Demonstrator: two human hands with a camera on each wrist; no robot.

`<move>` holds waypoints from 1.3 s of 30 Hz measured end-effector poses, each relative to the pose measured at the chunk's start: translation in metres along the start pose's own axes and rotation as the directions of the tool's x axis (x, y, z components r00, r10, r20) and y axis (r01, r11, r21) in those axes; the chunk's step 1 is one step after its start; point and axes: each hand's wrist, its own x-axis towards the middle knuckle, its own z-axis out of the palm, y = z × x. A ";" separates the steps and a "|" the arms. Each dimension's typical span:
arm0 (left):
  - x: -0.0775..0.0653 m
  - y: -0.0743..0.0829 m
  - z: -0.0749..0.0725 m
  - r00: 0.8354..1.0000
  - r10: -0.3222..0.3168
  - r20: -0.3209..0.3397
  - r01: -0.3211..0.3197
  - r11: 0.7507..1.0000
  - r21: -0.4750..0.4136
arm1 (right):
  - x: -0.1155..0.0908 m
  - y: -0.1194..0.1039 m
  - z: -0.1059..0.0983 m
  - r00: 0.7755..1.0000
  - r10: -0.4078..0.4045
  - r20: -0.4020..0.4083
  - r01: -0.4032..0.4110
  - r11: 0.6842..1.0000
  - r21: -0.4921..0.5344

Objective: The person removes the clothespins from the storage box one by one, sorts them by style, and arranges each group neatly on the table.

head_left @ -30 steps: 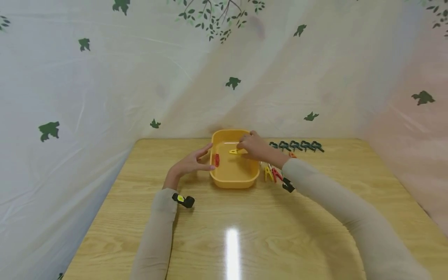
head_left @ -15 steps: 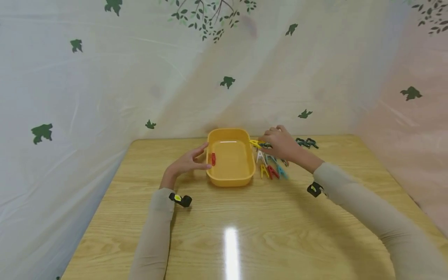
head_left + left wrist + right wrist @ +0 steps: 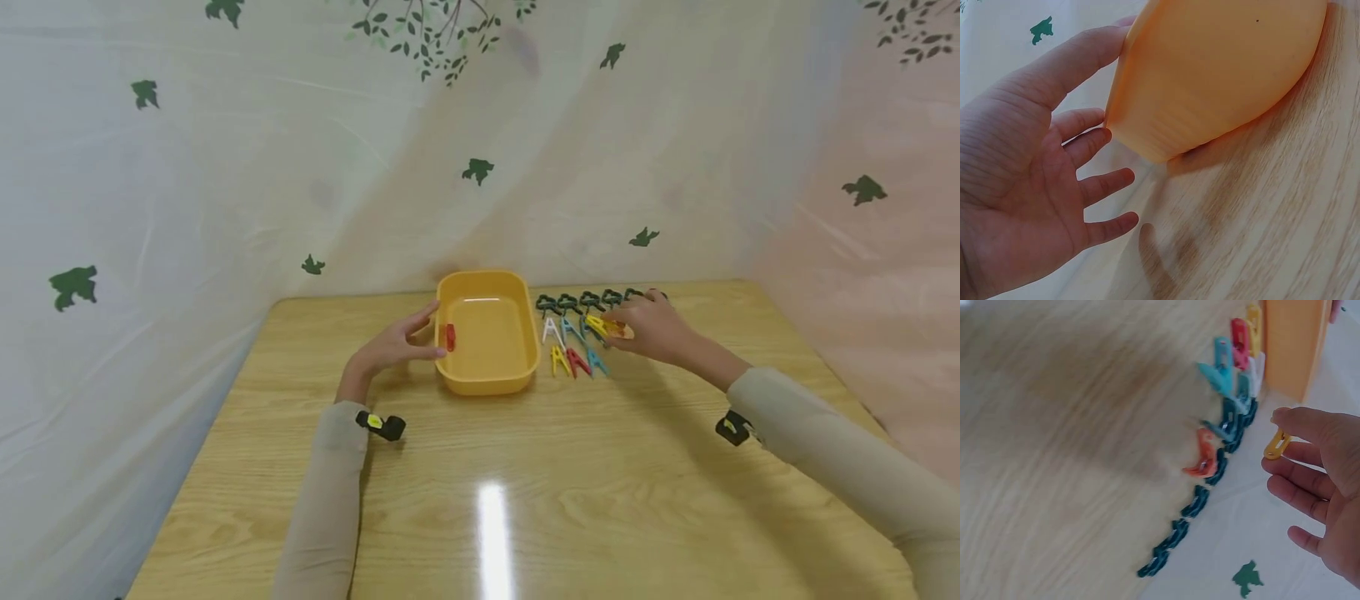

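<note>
My right hand (image 3: 654, 327) pinches a yellow clothespin (image 3: 1277, 445) between thumb and fingers, held above the row of pegs at the right. My left hand (image 3: 393, 345) is at the left side of a yellow-orange plastic basin (image 3: 487, 387). Its thumb and fingertips touch the rim, and the outer fingers stand spread beside the wall, as the left wrist view shows. Inside the basin, against the left wall, is a red clothespin (image 3: 450, 337). On the table lie a white clothespin (image 3: 551, 332), a red clothespin (image 3: 577, 362), a yellow clothespin (image 3: 558, 361) and a blue clothespin (image 3: 596, 362).
Along the back edge runs a row of dark green clips (image 3: 590, 301). An orange clothespin (image 3: 1207, 453) lies near them in the right wrist view. The wooden table (image 3: 420, 500) meets a pale cloth backdrop (image 3: 360, 167) behind.
My right hand has come out of the basin and moved right, over the clothespins, with the yellow clothespin still pinched. My left hand stays at the basin rim. The head view has shifted slightly.
</note>
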 end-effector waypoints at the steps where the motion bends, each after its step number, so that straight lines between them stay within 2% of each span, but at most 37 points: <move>1: 0.000 0.000 0.000 1.000 -0.002 0.000 0.002 1.000 0.003 | -0.004 0.002 0.002 1.000 0.005 0.007 -0.005 1.000 -0.006; 8: -0.003 0.002 -0.003 1.000 0.007 -0.007 -0.007 1.000 -0.002 | -0.024 0.006 0.015 0.997 0.041 0.067 -0.040 0.999 -0.011; 15: -0.003 0.000 -0.003 1.000 0.021 -0.006 -0.021 1.000 -0.006 | -0.032 0.001 0.026 0.994 0.061 0.087 -0.062 0.998 0.004; 19: 0.004 -0.011 -0.003 1.000 0.010 -0.011 -0.010 1.000 0.005 | -0.033 -0.001 0.033 0.996 0.055 0.073 -0.056 0.998 0.003; 25: 0.016 -0.029 -0.002 1.000 0.013 -0.029 -0.012 1.000 0.022 | -0.036 -0.004 0.039 0.997 0.043 0.064 -0.038 0.997 -0.070; 34: 0.016 -0.029 0.000 0.998 0.047 -0.044 -0.046 0.999 0.021 | -0.036 -0.003 0.038 0.999 0.047 0.012 -0.046 0.997 -0.064; 39: 0.016 -0.028 0.000 0.998 0.030 -0.051 -0.029 0.999 0.020 | -0.023 -0.006 0.033 0.998 0.055 -0.010 -0.056 0.998 -0.037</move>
